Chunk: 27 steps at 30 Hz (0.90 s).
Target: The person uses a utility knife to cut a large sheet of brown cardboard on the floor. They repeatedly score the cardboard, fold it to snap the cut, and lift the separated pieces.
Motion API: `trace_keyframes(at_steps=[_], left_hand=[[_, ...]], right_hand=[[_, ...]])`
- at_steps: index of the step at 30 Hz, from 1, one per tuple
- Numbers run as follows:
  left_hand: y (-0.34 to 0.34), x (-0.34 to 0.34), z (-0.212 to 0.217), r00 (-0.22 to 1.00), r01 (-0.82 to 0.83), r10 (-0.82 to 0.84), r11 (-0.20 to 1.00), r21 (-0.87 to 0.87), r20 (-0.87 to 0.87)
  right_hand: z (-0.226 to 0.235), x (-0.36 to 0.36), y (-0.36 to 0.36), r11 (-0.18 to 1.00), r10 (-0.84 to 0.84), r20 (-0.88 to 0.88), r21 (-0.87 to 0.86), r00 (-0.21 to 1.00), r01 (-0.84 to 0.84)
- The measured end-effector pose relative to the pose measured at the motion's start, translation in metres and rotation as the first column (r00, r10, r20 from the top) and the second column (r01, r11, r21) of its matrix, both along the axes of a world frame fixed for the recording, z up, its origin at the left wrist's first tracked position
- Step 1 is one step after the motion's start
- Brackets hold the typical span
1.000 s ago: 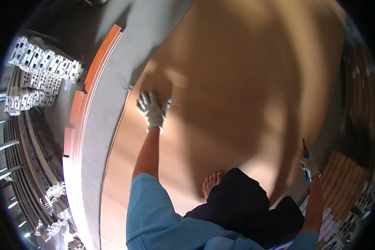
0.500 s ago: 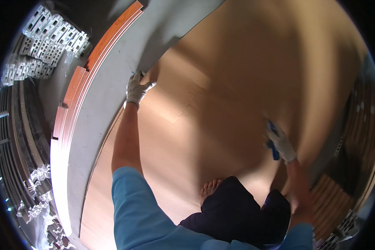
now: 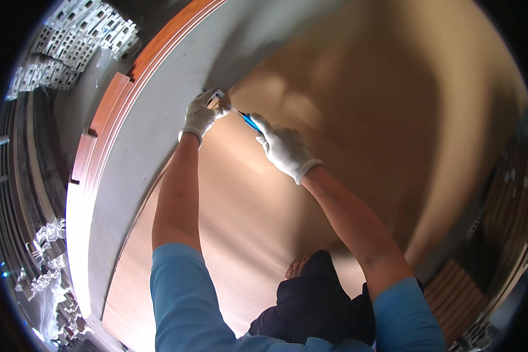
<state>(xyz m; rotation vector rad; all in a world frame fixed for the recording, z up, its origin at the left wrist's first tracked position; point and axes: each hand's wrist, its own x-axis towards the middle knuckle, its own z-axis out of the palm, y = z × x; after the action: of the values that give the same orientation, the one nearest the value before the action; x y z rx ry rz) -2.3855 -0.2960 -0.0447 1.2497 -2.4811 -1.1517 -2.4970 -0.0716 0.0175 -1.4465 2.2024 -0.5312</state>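
- Right hand (image 3: 284, 148) is grasping blue cutter (image 3: 251, 122), its tip pointing at the left hand.
- Left hand (image 3: 199, 115) is curling at the sheet's left edge, touching a silvery piece (image 3: 219, 94); can't tell if gripping it.
- Cutter is hovering over or touching sheet (image 3: 246, 214), unclear which.
- Sheet is lying on grey floor (image 3: 123, 158); red strips (image 3: 108, 105) are lying left of it.

Both hands (image 3: 200, 117) (image 3: 286, 149) reach forward, near each other, left seemingly half-curled.
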Motion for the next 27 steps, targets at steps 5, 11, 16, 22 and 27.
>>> trace_keyframes(at_steps=[5, 11, 16, 22, 27], left_hand=[[0.002, 0.001, 0.010, 1.000, -0.001, 0.001, 0.997, 0.083, -0.009], [-0.003, 0.003, 0.005, 0.999, 0.012, -0.009, 0.996, 0.085, -0.040], [-0.008, 0.000, 0.005, 0.997, 0.050, -0.044, 0.991, 0.127, -0.056], [-0.013, -0.004, 0.008, 0.986, 0.137, -0.145, 0.985, 0.108, 0.077], [-0.017, -0.002, 0.001, 0.988, 0.147, -0.151, 0.980, 0.134, 0.024]], right_hand=[[0.002, 0.000, -0.030, 0.997, 0.049, -0.104, 0.071, 0.993, -0.042], [0.023, -0.003, -0.066, 0.957, 0.185, -0.155, 0.253, 0.970, -0.142], [0.028, -0.004, -0.050, 0.955, 0.183, -0.140, 0.261, 0.973, -0.142], [0.028, -0.003, 0.052, 0.943, 0.234, -0.175, 0.282, 0.956, -0.179], [0.050, 0.005, 0.156, 0.889, 0.258, -0.197, 0.433, 0.946, -0.152]])
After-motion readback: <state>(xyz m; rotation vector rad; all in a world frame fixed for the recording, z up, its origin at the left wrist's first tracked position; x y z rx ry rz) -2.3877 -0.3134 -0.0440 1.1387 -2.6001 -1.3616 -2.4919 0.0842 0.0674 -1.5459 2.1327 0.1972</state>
